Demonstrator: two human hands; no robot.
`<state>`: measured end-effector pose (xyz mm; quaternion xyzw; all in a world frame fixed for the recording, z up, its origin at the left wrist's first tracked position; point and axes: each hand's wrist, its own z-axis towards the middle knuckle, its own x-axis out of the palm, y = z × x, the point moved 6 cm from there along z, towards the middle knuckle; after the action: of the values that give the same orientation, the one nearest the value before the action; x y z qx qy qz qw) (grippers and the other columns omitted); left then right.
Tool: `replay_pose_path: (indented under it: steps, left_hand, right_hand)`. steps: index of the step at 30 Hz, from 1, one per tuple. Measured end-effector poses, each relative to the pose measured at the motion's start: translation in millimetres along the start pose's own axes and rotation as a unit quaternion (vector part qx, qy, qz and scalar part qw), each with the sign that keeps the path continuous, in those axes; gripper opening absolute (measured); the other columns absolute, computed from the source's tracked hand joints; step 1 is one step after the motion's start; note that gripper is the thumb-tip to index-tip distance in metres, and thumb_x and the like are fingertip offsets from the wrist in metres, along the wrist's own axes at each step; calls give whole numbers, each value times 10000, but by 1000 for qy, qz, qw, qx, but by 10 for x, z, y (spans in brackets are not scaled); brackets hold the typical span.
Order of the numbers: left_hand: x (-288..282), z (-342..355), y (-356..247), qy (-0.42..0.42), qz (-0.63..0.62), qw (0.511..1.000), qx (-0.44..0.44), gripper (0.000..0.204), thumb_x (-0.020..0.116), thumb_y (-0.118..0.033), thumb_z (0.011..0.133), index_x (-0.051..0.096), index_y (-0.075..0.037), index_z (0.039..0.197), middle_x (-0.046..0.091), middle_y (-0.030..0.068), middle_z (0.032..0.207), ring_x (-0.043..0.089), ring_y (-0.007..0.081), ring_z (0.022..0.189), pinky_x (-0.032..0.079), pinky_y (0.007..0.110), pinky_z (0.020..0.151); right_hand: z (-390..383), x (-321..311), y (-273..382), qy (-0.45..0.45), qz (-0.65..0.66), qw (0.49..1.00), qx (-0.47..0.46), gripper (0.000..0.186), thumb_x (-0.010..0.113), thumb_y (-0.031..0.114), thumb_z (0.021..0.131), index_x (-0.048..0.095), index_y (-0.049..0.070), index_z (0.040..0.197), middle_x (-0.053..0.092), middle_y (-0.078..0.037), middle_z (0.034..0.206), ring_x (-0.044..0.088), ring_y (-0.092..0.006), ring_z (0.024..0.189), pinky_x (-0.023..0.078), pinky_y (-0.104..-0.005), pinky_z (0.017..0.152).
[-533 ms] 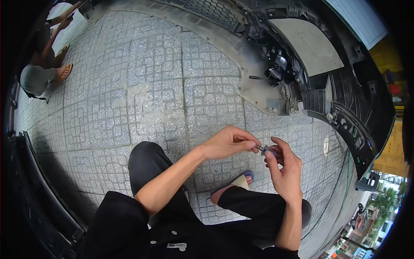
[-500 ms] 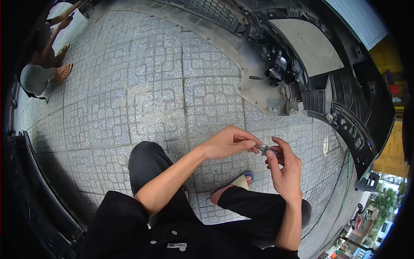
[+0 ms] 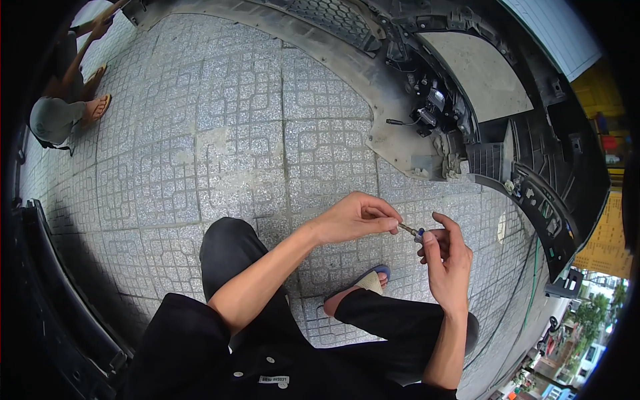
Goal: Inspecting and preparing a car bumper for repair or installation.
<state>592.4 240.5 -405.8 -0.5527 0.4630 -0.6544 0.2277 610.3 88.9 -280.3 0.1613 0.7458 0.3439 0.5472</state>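
Observation:
Between my two hands is a small bolt-like piece (image 3: 408,229), with a thin brownish metal shank and a dark bluish round collar. My left hand (image 3: 352,220) pinches the shank's end between thumb and fingertips. At the collar, my right hand (image 3: 448,267) closes its thumb against curled fingers, while the index finger sticks up free. The far end of the piece is hidden in the right fingers. Both hands are held in front of my bent knees, above the paving.
A large black car bumper (image 3: 573,153) curves along the far and right side, with a lamp unit (image 3: 432,107) and a cable plug (image 3: 395,122) on it. Another black panel (image 3: 53,280) lies at left. A person (image 3: 57,120) squats far left. A green hose (image 3: 531,283) runs at right.
My right hand has shifted slightly to the right, away from the left, and more of the metal shank shows between them. The left hand has barely moved.

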Motion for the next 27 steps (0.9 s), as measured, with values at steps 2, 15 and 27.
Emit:
replay_pose_path:
  steps: [2, 15, 27]
  left_hand:
    - [2, -12, -7, 1, 6, 1000, 5, 272, 639, -178, 960, 664, 18, 1148, 712, 109, 1025, 673, 154, 982, 525, 287, 878]
    - [-9, 7, 11, -10, -7, 1000, -15, 223, 658, -116, 935, 677, 31, 1102, 718, 114, 985, 682, 151, 952, 538, 267, 862]
    - [54, 31, 59, 37, 9, 999, -13, 232, 619, -160, 970, 673, 15, 1113, 719, 81, 959, 668, 123, 926, 513, 272, 865]
  right_hand:
    - [-4, 15, 4, -2, -6, 1000, -5, 325, 615, 79, 940, 543, -29, 1238, 671, -125, 836, 669, -162, 701, 533, -283, 630]
    - [21, 37, 49, -3, -13, 998, -58, 425, 707, -9, 825, 574, -9, 1228, 678, -157, 1017, 684, -196, 826, 544, -303, 730]
    - [35, 9, 32, 27, -81, 996, 21, 321, 636, 129, 937, 568, -5, 1222, 670, -143, 771, 672, -226, 670, 517, -343, 619]
